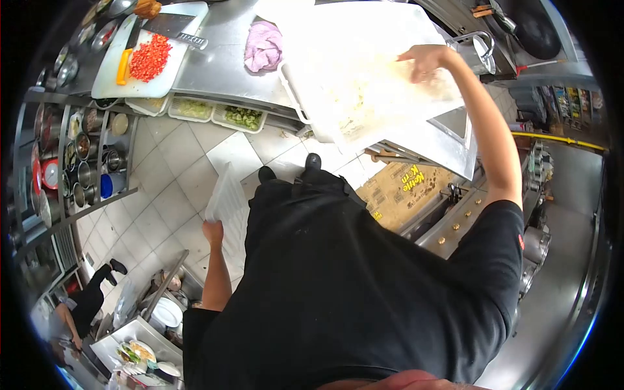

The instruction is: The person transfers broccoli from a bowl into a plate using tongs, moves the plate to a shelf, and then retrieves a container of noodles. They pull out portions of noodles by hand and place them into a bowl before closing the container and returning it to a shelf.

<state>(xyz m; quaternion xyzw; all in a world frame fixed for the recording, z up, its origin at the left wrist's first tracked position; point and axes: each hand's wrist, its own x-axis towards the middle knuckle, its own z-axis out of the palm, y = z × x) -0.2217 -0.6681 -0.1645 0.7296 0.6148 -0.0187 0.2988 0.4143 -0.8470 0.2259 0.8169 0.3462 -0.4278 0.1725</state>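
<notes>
My left hand (pixel 213 232) hangs low at my side, fingers closed on the edge of a translucent plastic tray (pixel 227 201) tilted up beside my leg. My right hand (pixel 428 62) reaches over a large, brightly lit white board (pixel 383 26), palm down with its fingers stretched out and slightly blurred. Pale scraps (pixel 354 107) are scattered over the board's near part. Along the board's left side runs a white plastic rim (pixel 296 97). A crumpled lilac cloth (pixel 263 47) lies to its left on the steel counter (pixel 221 68).
Farther left, a cutting board (pixel 107 84) holds chopped red pieces (pixel 151 58), a yellow-handled knife (pixel 123 65) and a cleaver (pixel 175 29). Containers of chopped greens (pixel 239 118) sit below the counter edge. Another person (pixel 88 302) is behind at lower left. Flattened cardboard (pixel 403 188) lies right.
</notes>
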